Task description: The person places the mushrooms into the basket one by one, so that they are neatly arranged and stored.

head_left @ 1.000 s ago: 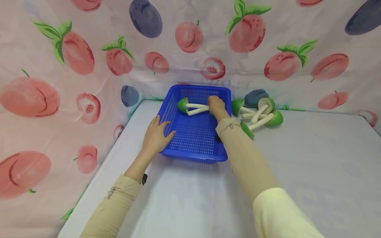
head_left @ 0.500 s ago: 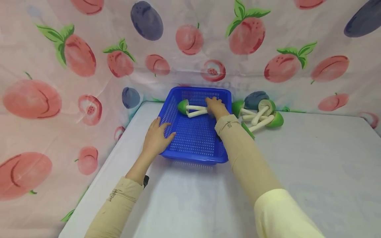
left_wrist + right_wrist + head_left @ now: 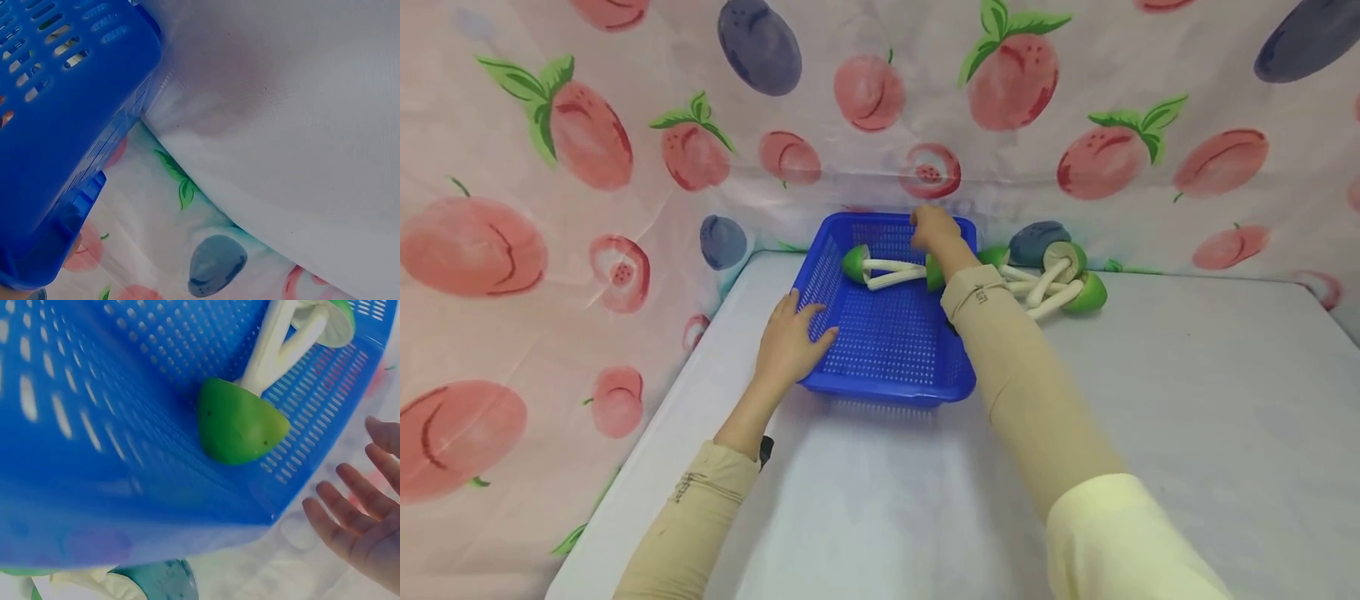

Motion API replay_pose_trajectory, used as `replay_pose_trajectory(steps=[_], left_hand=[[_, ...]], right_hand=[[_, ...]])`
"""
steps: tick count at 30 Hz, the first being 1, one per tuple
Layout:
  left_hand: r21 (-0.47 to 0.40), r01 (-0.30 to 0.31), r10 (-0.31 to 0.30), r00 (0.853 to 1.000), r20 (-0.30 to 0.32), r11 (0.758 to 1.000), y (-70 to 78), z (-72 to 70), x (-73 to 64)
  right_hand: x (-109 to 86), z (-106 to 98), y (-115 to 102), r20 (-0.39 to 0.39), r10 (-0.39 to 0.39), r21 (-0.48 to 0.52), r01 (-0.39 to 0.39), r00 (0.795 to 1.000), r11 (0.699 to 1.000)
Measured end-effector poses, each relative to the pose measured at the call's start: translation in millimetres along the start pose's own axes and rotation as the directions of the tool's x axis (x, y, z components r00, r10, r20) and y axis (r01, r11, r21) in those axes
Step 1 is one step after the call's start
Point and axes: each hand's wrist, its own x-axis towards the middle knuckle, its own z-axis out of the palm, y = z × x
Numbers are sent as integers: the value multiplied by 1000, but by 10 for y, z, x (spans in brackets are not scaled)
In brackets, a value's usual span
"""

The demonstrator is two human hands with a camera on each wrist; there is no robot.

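Observation:
My left hand (image 3: 788,342) grips the left rim of a blue perforated plastic basket (image 3: 887,390), thumb over the inner side. In the left wrist view, a fingertip shows under the rim of the basket (image 3: 69,119). Two mushrooms with green caps and white stems lie inside, their caps at opposite ends: one mushroom (image 3: 853,264) has its cap to the left, the other mushroom (image 3: 240,422) to the right. Over the basket's back right corner is my right hand (image 3: 936,232). It holds nothing, and its fingers (image 3: 350,512) are spread in the right wrist view.
Several more mushrooms (image 3: 1060,279) lie in a pile on the white table (image 3: 1187,400), just right of the basket. A fruit-printed cloth (image 3: 880,150) rises behind the basket and along the left side.
My right hand has let go of a mushroom in the basket, uncovering its green cap, and has risen toward the back rim. My left hand keeps its place on the rim.

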Motion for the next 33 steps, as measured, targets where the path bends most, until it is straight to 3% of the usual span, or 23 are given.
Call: replay_pose_trajectory(steps=[2, 4, 9, 10, 11, 13, 18, 20, 21, 24, 33], left_hand=[[-2, 5, -5, 1000, 2, 1000, 4, -2, 5], [-1, 8, -8, 1000, 5, 1000, 5, -4, 8], [4, 6, -6, 1000, 1, 1000, 3, -10, 24], [5, 7, -7, 1000, 0, 1000, 4, -13, 28], [5, 7, -7, 1000, -1, 1000, 4, -13, 34], [5, 7, -7, 1000, 2, 1000, 10, -11, 44], [3, -1, 1, 1000, 11, 1000, 28, 3, 59], [1, -3, 2, 1000, 13, 1000, 36, 11, 58], [-2, -3, 3, 1000, 13, 1000, 40, 15, 57], [-10, -7, 7, 1000, 12, 1000, 56, 20, 50], [-6, 4, -4, 1000, 25, 1000, 30, -23, 11]], right_hand=[[113, -28, 64, -2, -12, 52, 12, 1000, 999], [622, 130, 305, -43, -45, 68, 47, 998, 997], [2308, 608, 1070, -137, -166, 115, 182, 976, 977], [2436, 600, 1116, -139, -180, 130, 199, 974, 971], [2439, 557, 1113, -146, -193, 151, 214, 970, 965], [2145, 393, 979, -174, -199, 159, 227, 964, 961], [524, -233, 332, -155, -185, 193, 214, 970, 958], [20, -407, 163, -129, -193, 218, 218, 973, 951], [-129, -449, 134, -129, -200, 230, 226, 971, 947], [-394, -520, 121, -126, -204, 259, 231, 971, 938], [-511, -529, 376, -118, -182, 255, 207, 976, 944]])
